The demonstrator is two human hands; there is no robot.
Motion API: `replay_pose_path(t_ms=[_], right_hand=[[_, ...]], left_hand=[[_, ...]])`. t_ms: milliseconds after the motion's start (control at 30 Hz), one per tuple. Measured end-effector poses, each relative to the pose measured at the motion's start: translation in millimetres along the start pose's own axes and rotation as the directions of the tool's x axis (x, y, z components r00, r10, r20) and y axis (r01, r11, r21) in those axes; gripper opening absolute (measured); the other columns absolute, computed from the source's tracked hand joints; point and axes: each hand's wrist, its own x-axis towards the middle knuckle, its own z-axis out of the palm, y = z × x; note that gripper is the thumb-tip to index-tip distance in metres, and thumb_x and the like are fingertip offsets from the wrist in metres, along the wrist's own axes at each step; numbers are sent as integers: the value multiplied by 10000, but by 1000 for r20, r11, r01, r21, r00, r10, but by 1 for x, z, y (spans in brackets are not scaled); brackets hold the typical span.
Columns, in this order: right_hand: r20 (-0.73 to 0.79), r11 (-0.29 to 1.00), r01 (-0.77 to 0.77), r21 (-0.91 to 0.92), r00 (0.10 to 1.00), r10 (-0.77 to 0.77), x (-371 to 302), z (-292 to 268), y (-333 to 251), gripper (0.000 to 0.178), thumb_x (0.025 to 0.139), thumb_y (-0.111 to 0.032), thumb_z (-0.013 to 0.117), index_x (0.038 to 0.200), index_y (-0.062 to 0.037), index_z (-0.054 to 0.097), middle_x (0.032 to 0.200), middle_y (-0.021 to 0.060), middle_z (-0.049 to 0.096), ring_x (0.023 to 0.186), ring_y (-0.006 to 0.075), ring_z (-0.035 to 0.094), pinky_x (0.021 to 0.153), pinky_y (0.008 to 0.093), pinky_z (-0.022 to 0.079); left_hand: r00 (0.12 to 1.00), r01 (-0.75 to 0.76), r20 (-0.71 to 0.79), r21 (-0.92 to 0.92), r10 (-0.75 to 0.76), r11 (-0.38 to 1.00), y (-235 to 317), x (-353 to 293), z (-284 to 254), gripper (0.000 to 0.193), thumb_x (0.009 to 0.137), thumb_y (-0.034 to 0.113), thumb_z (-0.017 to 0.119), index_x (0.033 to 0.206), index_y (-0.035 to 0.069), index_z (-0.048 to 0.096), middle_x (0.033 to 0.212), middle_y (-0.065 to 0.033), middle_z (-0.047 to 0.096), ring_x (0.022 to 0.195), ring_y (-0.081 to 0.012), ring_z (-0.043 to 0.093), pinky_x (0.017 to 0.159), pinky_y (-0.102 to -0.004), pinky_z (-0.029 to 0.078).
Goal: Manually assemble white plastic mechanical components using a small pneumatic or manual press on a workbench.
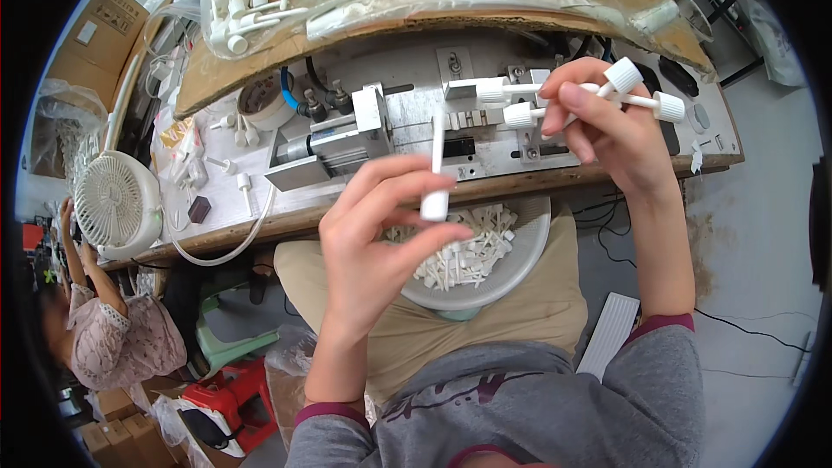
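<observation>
My left hand (368, 230) is in front of the metal fixture, above my lap. Its fingers and thumb close around a white cap with a long thin stem (435, 178), held upright with the cap end down. Raised over the right side of the fixture, my right hand (615, 126) grips several white ribbed caps with stems (623, 75), which point different ways between the fingers. The metal clamping fixture (347, 143) has a cylinder on its left and a slotted block in the middle. On my lap rests a translucent bowl (530, 251) heaped with small white stemmed parts (468, 260).
A cardboard shelf (347, 39) above the bench bears a plastic bag of white capped stems. At the left stand a tape roll (263, 102) and a white fan (117, 204). A clear hose (247, 234) hangs over the bench edge. Another person (121, 329) sits at far left.
</observation>
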Motion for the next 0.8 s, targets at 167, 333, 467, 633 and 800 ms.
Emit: replay_pose_path(t_ms=[167, 333, 467, 633, 800], right_hand=[[-51, 998, -27, 62, 998, 31, -10, 3, 7, 216, 964, -179, 624, 987, 16, 716, 720, 98, 699, 437, 47, 476, 419, 185, 361], [-81, 988, -93, 120, 991, 103, -17, 4, 11, 256, 980, -209, 594, 914, 20, 688, 631, 90, 658, 387, 31, 393, 374, 181, 276], [-82, 982, -125, 139, 987, 137, -21, 5, 13, 295, 994, -243, 567, 864, 6, 657, 549, 64, 596, 368, 20, 354, 353, 181, 210], [-95, 971, -142, 190, 982, 162, -23, 6, 22, 292, 991, -252, 574, 867, 1, 653, 518, 37, 556, 365, 15, 325, 354, 186, 186], [-30, 935, -227, 271, 969, 244, -30, 12, 25, 271, 991, -235, 578, 889, 4, 657, 546, 42, 575, 362, 14, 287, 356, 186, 187]], left_hand=[[971, -238, 92, 481, 221, 844, -31, 3, 24, 330, 756, 37, 796, 1078, 20, 725, 1260, -96, 662, 819, -170, 695, 692, -299, 554], [944, -325, 216, 724, 248, 608, -28, 14, 30, 315, 729, 173, 813, 1032, 112, 755, 1146, -27, 728, 597, -200, 628, 586, -289, 510], [944, -331, 249, 719, 218, 611, -29, 27, 24, 294, 727, 163, 812, 1014, 123, 762, 1127, -2, 736, 575, -194, 617, 557, -290, 502], [950, -312, 243, 718, 196, 622, -29, 25, 24, 319, 721, 130, 817, 1034, 113, 758, 1129, -21, 736, 583, -172, 637, 586, -288, 524], [989, -76, 140, 169, 52, 983, -10, 19, 24, 367, 722, 69, 816, 1081, 59, 743, 1102, -101, 730, 798, -208, 706, 705, -308, 567]])
